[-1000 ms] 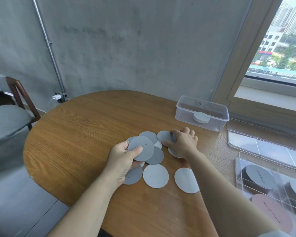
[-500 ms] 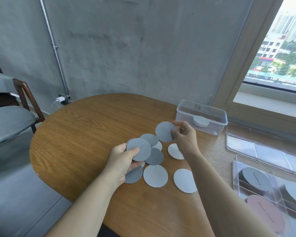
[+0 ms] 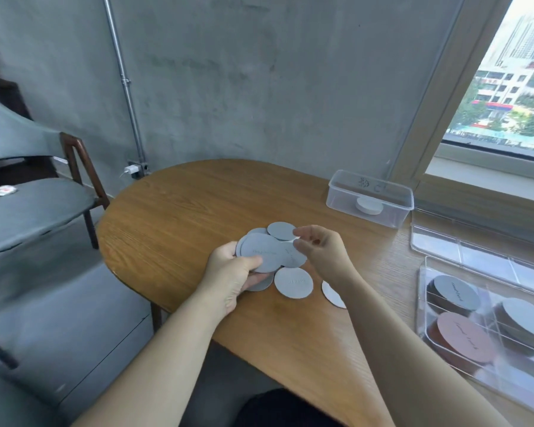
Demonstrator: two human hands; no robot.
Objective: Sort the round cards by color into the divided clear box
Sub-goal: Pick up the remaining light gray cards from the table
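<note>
In the lower right of the frame, nearest the viewer, sits the divided clear box [image 3: 422,306]. Its compartments already hold stacks topped by a grey card [image 3: 457,292], a pink card [image 3: 466,338] and a pale card [image 3: 524,315].

Two bare forearms reach up to the middle of the frame. The left hand [image 3: 232,274] grips a fanned stack of grey round cards [image 3: 264,252], thumb on top – probably gathering one color together before carrying it to the box. The right hand [image 3: 322,251] hovers at the stack's right edge with fingers loosely curved. Whether it pinches a card cannot be told.

Loose cards lie flat on the table around the hands. A light grey one [image 3: 293,282] is just below the stack, a white one [image 3: 332,294] is half hidden by the right forearm, and another grey one [image 3: 280,231] is just beyond – these are still unsorted.

The surface is an oval wooden table [image 3: 182,217]. Farther right lie a flat clear lid [image 3: 444,246] and a small clear tub [image 3: 371,186] holding a white disc [image 3: 369,206].

Behind are a bare concrete wall with a metal pipe [image 3: 124,81], a chair [image 3: 43,204] at left, and a window [image 3: 512,87] showing city buildings at upper right.
</note>
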